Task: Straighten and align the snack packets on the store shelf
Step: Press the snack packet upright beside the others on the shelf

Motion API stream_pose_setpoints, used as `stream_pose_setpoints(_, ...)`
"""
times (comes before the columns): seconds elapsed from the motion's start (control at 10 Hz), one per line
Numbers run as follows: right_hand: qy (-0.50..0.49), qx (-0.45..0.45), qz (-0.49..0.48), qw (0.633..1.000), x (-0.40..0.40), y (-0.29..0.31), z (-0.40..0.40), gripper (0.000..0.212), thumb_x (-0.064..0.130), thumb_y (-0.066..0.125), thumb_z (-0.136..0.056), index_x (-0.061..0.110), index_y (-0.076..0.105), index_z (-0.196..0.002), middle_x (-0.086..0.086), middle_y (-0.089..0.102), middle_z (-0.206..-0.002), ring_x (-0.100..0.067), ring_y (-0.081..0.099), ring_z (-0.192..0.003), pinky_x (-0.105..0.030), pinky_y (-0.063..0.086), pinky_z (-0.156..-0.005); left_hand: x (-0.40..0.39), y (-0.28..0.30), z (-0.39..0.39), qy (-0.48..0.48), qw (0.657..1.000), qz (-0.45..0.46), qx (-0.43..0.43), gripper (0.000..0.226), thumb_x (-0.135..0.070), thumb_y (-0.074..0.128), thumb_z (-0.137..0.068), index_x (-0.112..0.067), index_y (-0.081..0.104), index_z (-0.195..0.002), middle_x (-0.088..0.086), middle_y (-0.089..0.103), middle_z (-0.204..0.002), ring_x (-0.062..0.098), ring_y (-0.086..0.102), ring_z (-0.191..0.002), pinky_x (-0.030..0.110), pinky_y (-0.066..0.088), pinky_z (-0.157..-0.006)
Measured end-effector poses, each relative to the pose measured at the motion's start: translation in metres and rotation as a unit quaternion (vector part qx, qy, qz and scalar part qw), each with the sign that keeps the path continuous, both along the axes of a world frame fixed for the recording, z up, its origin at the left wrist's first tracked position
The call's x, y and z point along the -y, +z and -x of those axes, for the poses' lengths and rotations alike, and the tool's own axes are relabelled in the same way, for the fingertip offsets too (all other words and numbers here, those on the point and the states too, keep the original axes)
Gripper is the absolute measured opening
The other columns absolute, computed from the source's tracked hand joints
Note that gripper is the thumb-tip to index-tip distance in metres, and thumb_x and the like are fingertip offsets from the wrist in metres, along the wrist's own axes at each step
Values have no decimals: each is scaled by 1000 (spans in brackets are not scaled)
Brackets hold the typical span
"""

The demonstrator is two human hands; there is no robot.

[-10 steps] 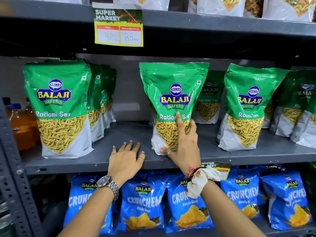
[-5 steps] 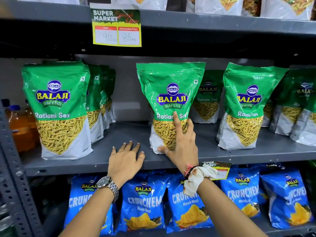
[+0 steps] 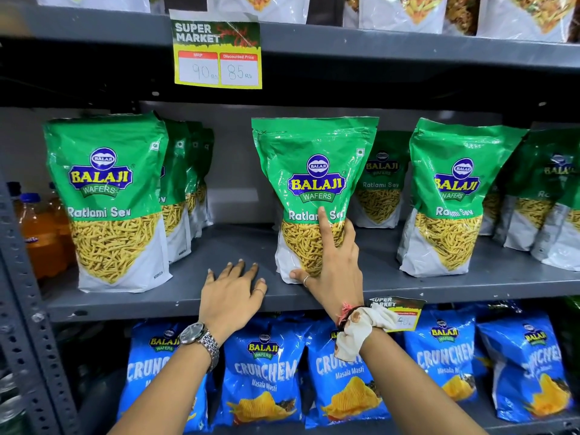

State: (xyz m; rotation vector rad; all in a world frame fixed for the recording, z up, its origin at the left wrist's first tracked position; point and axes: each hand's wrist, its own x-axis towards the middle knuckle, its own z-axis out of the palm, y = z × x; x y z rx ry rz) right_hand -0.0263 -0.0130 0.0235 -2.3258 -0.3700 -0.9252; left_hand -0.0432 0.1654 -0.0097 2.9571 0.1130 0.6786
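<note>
Right hand [image 3: 332,265] grips the middle green sev packet [image 3: 314,183] low on its front, thumb at the bottom corner, index finger pointing up. Packet stands upright on the grey shelf [image 3: 219,246], btw two other green packets, left one [image 3: 106,199] & right one [image 3: 452,196]. Left hand [image 3: 232,293] lies flat, fingers spread, on the shelf edge, holding nothing.

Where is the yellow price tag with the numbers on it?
The yellow price tag hangs on the front edge of the upper shelf, left of centre in the head view, above the gap between the left green packet and the middle green packet.
</note>
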Motion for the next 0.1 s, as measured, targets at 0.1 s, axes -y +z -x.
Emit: stream_pose_setpoints(0.1,1,-8,7,1000,1,2,2,120,40,83,-63,48,-4,-145,-9,9,-153,-36,33,-133,-50,51,-86,2,1,3,4,1000,0,-1,87,-58,-4,-71,-27,36,-142,4,36,-152,22,30,-141,49,19,-115)
